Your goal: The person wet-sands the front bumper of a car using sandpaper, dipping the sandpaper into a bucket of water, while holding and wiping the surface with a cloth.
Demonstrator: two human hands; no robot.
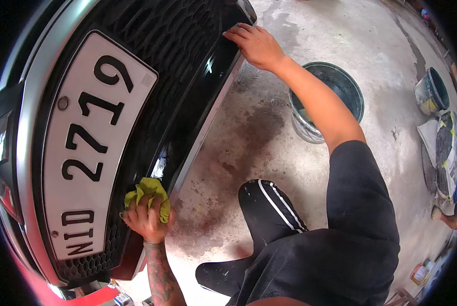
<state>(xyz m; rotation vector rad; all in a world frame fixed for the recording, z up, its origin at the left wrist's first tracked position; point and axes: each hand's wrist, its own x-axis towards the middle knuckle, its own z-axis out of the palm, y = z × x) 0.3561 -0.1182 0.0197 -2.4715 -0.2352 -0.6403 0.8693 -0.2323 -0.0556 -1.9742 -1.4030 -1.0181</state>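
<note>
My left hand, at the end of a tattooed forearm, is closed on a crumpled yellow-green cloth. The cloth is pressed against the glossy black lower trim of a car bumper, just beside the licence plate. Farther up the same trim, my right hand rests near its end, fingers laid over the edge. Nothing shows in that hand, and its palm is hidden. A black honeycomb grille surrounds the plate.
A dark bucket stands on the stained concrete floor, partly behind my right arm. Another bucket and a bundled sack are at the far right. Part of another person's foot shows there. My bent knees are close to the car.
</note>
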